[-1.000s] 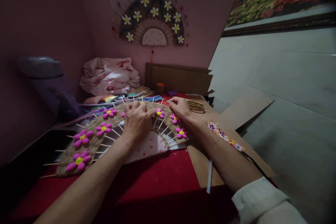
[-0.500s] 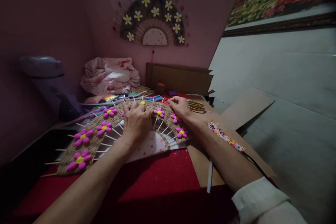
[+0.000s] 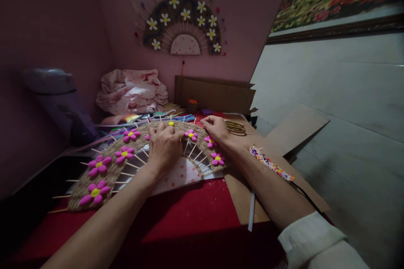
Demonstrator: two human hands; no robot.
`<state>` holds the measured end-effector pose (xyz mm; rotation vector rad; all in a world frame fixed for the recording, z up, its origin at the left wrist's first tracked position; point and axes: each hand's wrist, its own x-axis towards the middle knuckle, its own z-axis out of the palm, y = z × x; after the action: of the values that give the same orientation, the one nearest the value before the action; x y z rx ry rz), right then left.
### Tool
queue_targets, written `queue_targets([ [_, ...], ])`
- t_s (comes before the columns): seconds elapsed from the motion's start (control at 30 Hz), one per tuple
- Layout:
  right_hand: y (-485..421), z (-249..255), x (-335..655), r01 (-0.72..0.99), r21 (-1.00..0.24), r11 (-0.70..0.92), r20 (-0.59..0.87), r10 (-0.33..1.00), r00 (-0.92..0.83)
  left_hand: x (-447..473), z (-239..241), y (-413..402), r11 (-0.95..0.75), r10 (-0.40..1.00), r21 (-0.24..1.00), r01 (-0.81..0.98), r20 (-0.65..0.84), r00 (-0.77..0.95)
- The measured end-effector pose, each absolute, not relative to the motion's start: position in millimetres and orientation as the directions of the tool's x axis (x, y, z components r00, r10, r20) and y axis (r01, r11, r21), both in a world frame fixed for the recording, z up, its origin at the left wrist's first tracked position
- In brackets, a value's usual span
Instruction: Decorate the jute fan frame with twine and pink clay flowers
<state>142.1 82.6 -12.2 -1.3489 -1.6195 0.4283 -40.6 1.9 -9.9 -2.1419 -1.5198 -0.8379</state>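
A half-round fan (image 3: 78,185) with a twine-wrapped band lies on the table, wooden sticks poking out along its outer edge. Pink clay flowers with yellow centres (image 3: 97,164) sit on the band. Its inner half-circle is pale cloth with pinkish dots (image 3: 176,176). My left hand (image 3: 166,145) rests over the top of the band, fingers curled down onto it and covering part of a flower. At the upper right edge, my right hand (image 3: 216,129) has thumb and forefinger pinched together close to the stick ends. Whatever lies between those fingertips is too small to make out.
Scissors with gold handles (image 3: 235,127) lie beyond my right wrist on brown cardboard (image 3: 243,201). A glue stick (image 3: 251,212) and a flower-patterned strip (image 3: 271,166) are near my right forearm. Crumpled pink cloth (image 3: 132,92) is behind; another fan (image 3: 158,29) hangs on the wall.
Both hands keep nearly the same place and shape on the fan. The whole view has shifted very slightly.
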Motion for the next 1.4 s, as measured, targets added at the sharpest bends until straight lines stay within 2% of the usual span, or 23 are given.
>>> queue_targets([
  [0.37,82,-11,142,0.565,-0.756,0.33,0.435,0.899,0.057,-41,-10,1,-0.344,0.694,0.03,0.939,0.681,0.232],
  [0.7,80,-11,140,0.47,-0.792,0.391,0.46,0.887,0.038,-39,-9,-3,-0.385,0.672,-0.066,0.92,0.663,0.329],
  [0.97,79,-10,141,0.48,-0.801,0.358,0.431,0.901,0.047,-43,-5,0,-0.341,0.667,0.024,0.94,0.711,0.224],
  [1.4,79,-10,140,0.495,-0.785,0.372,0.446,0.894,0.037,-38,-5,14,-0.366,0.719,0.127,0.922,0.667,0.194],
])
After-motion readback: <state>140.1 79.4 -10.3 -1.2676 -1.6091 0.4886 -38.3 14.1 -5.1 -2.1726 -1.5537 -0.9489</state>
